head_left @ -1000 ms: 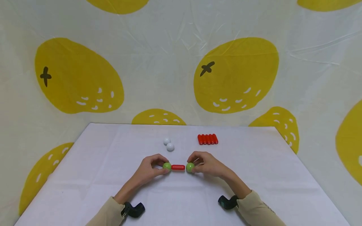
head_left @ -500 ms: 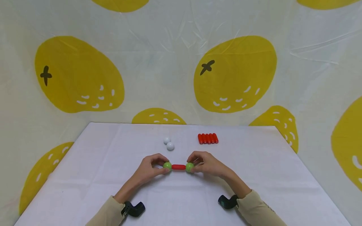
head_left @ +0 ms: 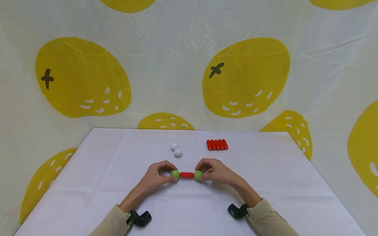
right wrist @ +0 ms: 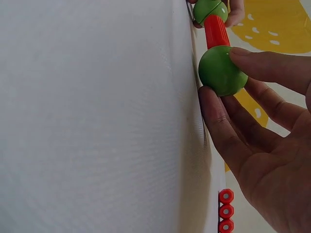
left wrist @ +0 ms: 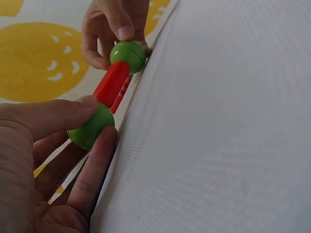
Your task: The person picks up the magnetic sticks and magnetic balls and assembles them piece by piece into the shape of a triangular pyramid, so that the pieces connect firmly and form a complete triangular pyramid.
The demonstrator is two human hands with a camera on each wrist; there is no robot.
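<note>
Between my hands lies a short red rod [head_left: 186, 175] with a green ball at each end, both balls touching it. My left hand [head_left: 159, 173] pinches the left green ball [left wrist: 92, 127] between thumb and fingers. The right green ball [right wrist: 222, 71] is pinched by my right hand [head_left: 215, 171] in the same way. In both wrist views the red rod meets the balls end to end. The piece sits level, at or just over the white cloth; I cannot tell if it touches.
Two white balls [head_left: 178, 152] sit together behind my left hand. Behind the right hand several red rods [head_left: 217, 145] lie side by side. A white cloth [head_left: 189, 209] covers the table, and a curtain with yellow fruit print [head_left: 245, 78] hangs at the back.
A second ago a small gap separated the rod from the right green ball; now they touch. Over the last half second the hands have hardly moved.
</note>
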